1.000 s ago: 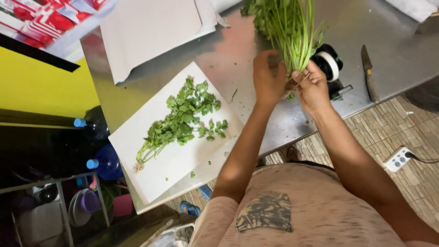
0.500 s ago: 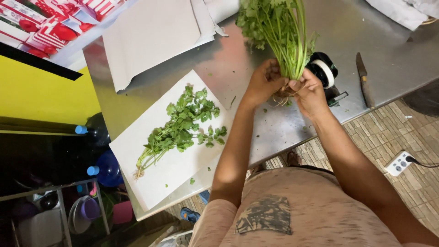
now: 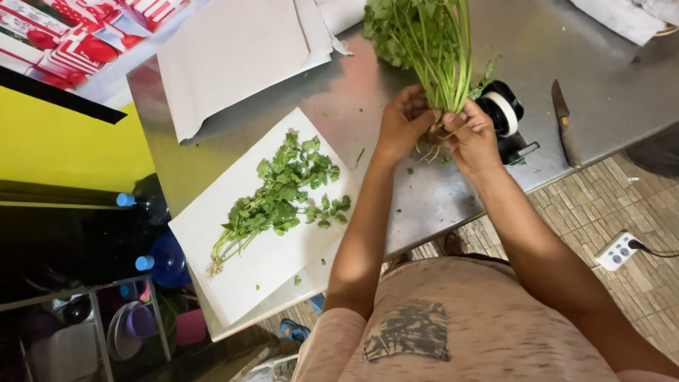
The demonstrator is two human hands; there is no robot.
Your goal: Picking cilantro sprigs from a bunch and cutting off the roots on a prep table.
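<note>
Two bare hands meet at upper centre of the frame over the grey steel worktop (image 3: pixel 368 92): left hand (image 3: pixel 402 126) and right hand (image 3: pixel 472 138), fingers closed round the root end of a tall green leafy herb bunch (image 3: pixel 431 42). Lower left, a smaller herb bunch (image 3: pixel 279 198) lies on white paper (image 3: pixel 262 269).

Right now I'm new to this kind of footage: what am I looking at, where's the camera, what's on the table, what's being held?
There is no machine here: these are a person's two bare hands, filmed by one camera worn on the head and looking down. The left hand and right hand together grip a bunch of coriander by the root end, leaves pointing away. On the steel table lie a white sheet with a smaller coriander bunch on it, a tape dispenser beside the right hand, a knife further right, and a large white envelope.
</note>
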